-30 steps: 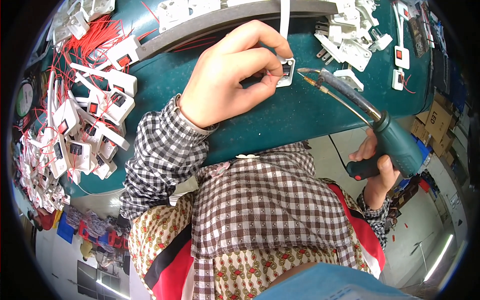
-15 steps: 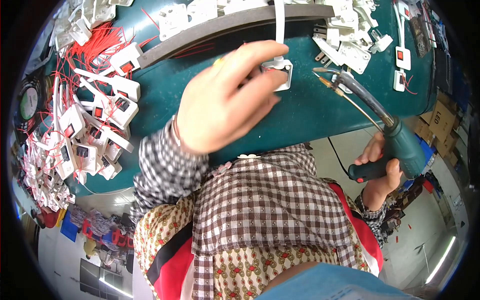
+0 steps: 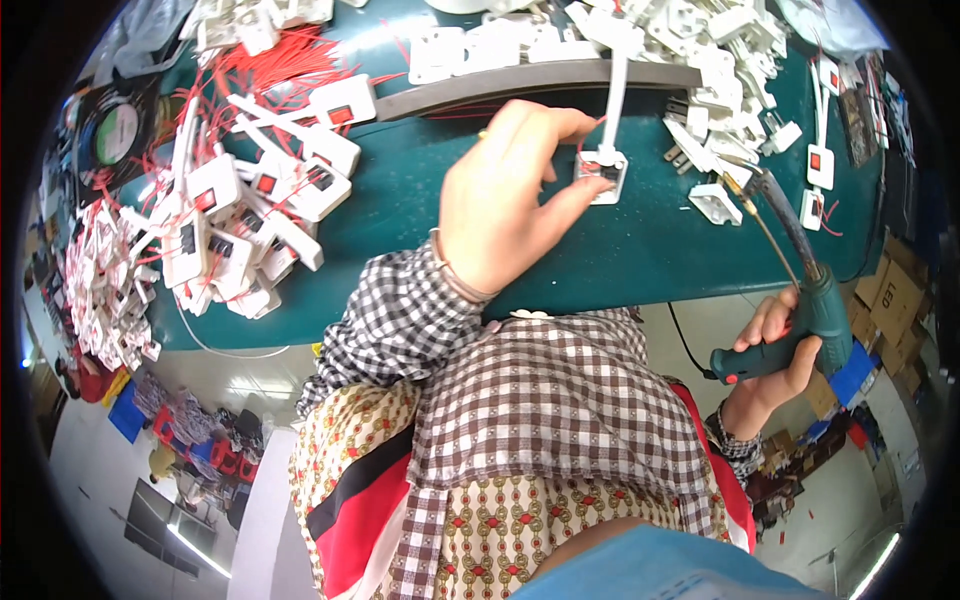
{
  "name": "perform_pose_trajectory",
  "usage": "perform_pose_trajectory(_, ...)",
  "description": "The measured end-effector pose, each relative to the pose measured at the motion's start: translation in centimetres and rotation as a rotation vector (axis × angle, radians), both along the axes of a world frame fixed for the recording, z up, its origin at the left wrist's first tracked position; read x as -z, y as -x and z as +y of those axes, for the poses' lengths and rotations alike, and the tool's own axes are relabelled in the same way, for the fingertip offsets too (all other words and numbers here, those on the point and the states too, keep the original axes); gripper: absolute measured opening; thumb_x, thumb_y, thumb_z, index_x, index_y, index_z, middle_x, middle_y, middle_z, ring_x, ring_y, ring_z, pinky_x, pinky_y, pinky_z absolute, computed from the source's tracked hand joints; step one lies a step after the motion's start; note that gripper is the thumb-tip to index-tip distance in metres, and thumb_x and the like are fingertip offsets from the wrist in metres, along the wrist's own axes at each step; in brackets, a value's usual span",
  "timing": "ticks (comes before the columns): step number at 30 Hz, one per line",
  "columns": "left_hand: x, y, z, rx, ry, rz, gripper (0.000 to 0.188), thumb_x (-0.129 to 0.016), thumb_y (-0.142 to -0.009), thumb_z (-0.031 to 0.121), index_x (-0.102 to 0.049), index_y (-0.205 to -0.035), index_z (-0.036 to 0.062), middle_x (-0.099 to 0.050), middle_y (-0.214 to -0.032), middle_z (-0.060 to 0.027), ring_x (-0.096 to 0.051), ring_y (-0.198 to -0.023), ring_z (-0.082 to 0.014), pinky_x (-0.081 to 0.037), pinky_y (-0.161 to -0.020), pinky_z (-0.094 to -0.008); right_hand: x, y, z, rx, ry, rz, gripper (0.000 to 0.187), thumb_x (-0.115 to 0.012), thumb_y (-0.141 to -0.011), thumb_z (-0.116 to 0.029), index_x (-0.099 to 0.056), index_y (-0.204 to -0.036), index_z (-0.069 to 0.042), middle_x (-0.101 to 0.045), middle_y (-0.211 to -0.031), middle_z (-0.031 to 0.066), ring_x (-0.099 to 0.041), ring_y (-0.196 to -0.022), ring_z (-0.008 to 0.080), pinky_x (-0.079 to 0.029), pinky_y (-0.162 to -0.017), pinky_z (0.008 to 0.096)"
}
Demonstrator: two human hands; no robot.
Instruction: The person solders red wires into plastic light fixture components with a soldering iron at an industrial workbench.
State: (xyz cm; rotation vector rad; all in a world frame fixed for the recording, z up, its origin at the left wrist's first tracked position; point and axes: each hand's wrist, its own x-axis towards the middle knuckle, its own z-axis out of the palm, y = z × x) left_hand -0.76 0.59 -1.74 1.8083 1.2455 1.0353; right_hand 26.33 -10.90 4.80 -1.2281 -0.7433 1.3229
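A small white open-backed switch housing [image 3: 617, 194] lies on the green worktop, with a flat white cable [image 3: 616, 105] running from its far side. Inside it are red wires and a dark part. My left hand [image 3: 505, 195] reaches over from the left, thumb tip against the housing and forefinger apart from the thumb. A red wire rises close to the forefinger tip; nothing is clearly gripped. My right hand [image 3: 775, 350] is wrapped round the handle of a dark green soldering gun [image 3: 825, 325]. Its tip points up and left, above a loose white cover [image 3: 715, 204].
White switch housings [image 3: 210, 245] with cables and red wires are heaped at left, beside loose red wires [image 3: 275, 68]. A dark curved bar [image 3: 540, 80] crosses the far worktop, with white plastic parts [image 3: 735, 60] behind. Switch pieces [image 3: 820, 165] lie at right.
The camera view has shifted, so the worktop things sit further right. My left fingers have spread and drawn off the housing, baring its inside. My right hand keeps holding the soldering gun.
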Motion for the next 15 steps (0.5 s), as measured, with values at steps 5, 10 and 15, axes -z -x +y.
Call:
perform_pose_trajectory(5,-1.6,2.4,-2.6,-0.105,0.231,-0.204,0.053,-0.073,-0.071,0.002,-0.046,-0.117,-0.0003,-0.059,-0.096,-0.0093,-0.056,-0.068,-0.0068,-0.047,-0.059,-0.0181,-0.4,0.6,-0.4,-0.004,-0.004,0.006,0.062,-0.051,-0.087,-0.045,-0.041,-0.113,0.01,-0.046,-0.074,0.0068,-0.05,-0.066,0.0159,-0.053,-0.051,0.0277)
perform_pose_trajectory(10,-3.4,8.3,-1.7,-0.39,-0.086,0.209,0.021,-0.063,-0.076,-0.004,-0.06,-0.096,-0.0002,-0.058,-0.09,-0.0099,-0.059,-0.064,-0.0159,-0.049,-0.055,-0.0241,-0.4,0.4,-0.3,-0.003,-0.045,0.01,0.059,-0.048,-0.089,-0.043,-0.04,-0.113,0.01,-0.045,-0.075,0.0068,-0.05,-0.066,0.0159,-0.053,-0.05,0.0271)
perform_pose_trajectory(15,-4.4,7.7,-3.2,-0.379,-0.035,0.293,0.022,-0.065,-0.073,-0.001,-0.061,-0.093,0.0044,-0.058,-0.089,-0.0092,-0.059,-0.074,-0.0254,-0.048,-0.063,-0.0314,-0.6,1.1,-0.1,-0.011,-0.096,0.023,0.059,-0.048,-0.089,-0.043,-0.04,-0.112,0.011,-0.044,-0.074,0.0069,-0.049,-0.066,0.0159,-0.052,-0.048,0.0264)
